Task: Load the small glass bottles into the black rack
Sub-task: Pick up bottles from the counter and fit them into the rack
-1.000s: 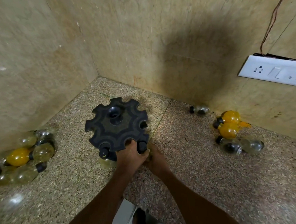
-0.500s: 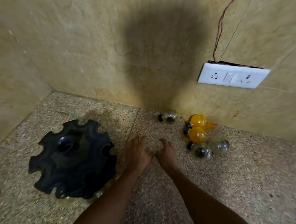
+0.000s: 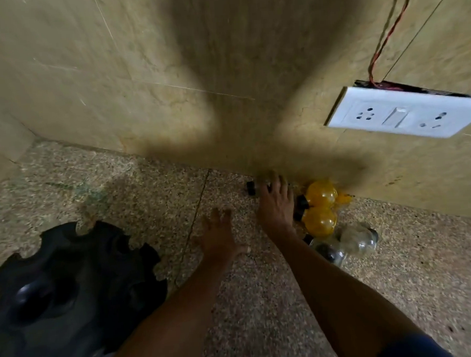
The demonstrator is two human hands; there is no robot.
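Note:
The black round rack with notched slots lies on the speckled floor at lower left. My right hand reaches to the wall and its fingers lie over a small clear bottle with a black cap; the bottle is mostly hidden. Right beside that hand sit two yellow round bottles, and two clear bottles lie nearer me. My left hand hovers flat with spread fingers over the floor between rack and bottles, holding nothing.
Tan stone walls meet at a corner on the left. A white socket and switch plate with a red wire sits on the right wall, above the bottles. Speckled floor stretches between my arms.
The view has swung right and nearer. Both hands left the rack; my right hand moved forward to the bottle by the wall, and my left followed part way.

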